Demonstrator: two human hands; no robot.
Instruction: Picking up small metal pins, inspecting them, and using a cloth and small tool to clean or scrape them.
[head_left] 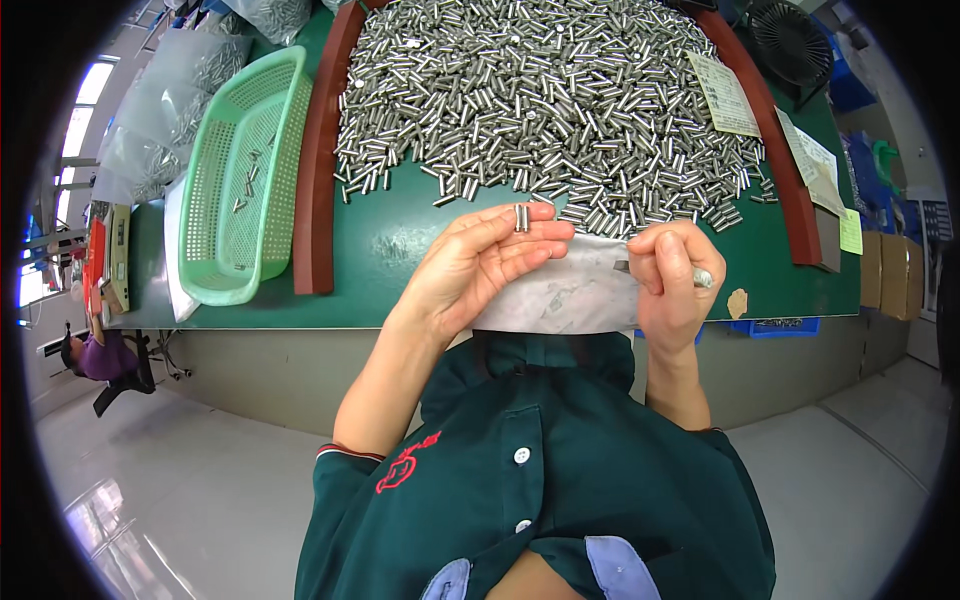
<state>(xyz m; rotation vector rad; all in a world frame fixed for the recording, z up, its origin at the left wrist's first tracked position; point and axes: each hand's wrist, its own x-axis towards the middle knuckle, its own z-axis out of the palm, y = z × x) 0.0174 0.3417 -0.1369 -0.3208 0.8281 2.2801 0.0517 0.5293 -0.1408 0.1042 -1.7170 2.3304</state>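
My left hand is turned palm up, with a short shiny metal pin pinched between thumb and fingers. Whether it is one pin or two side by side is hard to tell. Closed around a slim pen-like tool is my right hand; the tool's pale end sticks out on the right and a dark tip points toward my left hand. Both hands hover over a greyish-white cloth at the table's near edge. Beyond them spreads a large heap of similar metal pins.
Dark red rails border the heap on the green table. A green perforated basket with a few pins stands left, near plastic bags of pins. Papers lie right; a black fan stands far right. Another person sits far left.
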